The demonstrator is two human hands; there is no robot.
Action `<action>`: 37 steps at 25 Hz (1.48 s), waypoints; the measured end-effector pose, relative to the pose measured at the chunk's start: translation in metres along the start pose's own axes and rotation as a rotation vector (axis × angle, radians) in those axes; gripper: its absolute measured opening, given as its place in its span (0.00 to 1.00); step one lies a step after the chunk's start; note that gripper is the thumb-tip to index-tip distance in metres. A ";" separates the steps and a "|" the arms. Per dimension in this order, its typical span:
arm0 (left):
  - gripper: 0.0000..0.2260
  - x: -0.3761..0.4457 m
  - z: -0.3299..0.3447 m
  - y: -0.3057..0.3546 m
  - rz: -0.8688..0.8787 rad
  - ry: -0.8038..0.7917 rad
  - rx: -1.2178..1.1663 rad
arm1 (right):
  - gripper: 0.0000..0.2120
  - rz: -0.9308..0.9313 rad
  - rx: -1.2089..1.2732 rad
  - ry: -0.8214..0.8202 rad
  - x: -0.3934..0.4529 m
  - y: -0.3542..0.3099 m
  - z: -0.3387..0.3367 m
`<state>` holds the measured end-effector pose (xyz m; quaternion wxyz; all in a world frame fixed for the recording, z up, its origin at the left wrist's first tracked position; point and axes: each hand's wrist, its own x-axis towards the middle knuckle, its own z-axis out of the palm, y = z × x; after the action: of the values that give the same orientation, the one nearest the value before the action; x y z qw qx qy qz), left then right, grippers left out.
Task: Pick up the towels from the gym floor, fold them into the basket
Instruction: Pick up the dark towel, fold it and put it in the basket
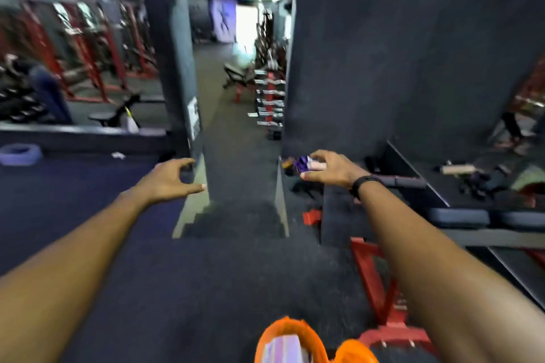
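We have both arms stretched forward over the dark floor (206, 289), and neither holds anything. Our left hand (171, 178) is spread wide, fingers loosely bent and thumb out; our right hand (327, 169), with a black band (361, 184) on its wrist, is likewise loose and spread, palm down. We judge them raised for balance or reach while walking, since the whole picture is smeared by motion.

Well below and between the hands, at the bottom edge, sits the orange basket (295, 339), its rim looking like soft mesh or plastic, with a pale lilac striped cloth (283, 348) inside, which we take for a folded towel. Just beyond the right hand's fingertips lies a crumpled purple thing (302, 163); we cannot tell whether it is a towel. Far out to the left of the left hand a small white scrap (118, 155) lies on the floor, too blurred to name, and a rounded lilac object (20, 154) rests further left.

The floor looks like rough, grainy rubber matting. To the right of the right hand stands a bench with a red steel frame (374, 283) and black padded cushions (460, 216).
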<state>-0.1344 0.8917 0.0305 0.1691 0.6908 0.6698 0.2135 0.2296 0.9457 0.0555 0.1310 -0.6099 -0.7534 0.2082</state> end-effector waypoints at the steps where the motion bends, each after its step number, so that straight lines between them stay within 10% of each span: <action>1: 0.33 -0.017 -0.030 0.010 -0.013 0.063 -0.007 | 0.35 -0.047 0.009 0.019 -0.005 -0.019 -0.021; 11: 0.33 -0.266 -0.189 0.042 -0.311 0.485 0.085 | 0.36 -0.544 -0.033 -0.023 -0.074 -0.190 -0.068; 30: 0.36 -0.884 -0.213 0.004 -1.281 0.910 0.167 | 0.36 -1.399 -0.048 -0.608 -0.462 -0.589 0.221; 37: 0.37 -1.010 -0.237 -0.050 -1.352 0.945 0.153 | 0.35 -1.473 -0.044 -0.656 -0.569 -0.678 0.293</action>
<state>-0.3122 -0.1260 0.1367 -0.0859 -0.0139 0.9539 0.2873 -0.3630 0.2322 0.1512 -0.0055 0.1333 -0.9659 0.2220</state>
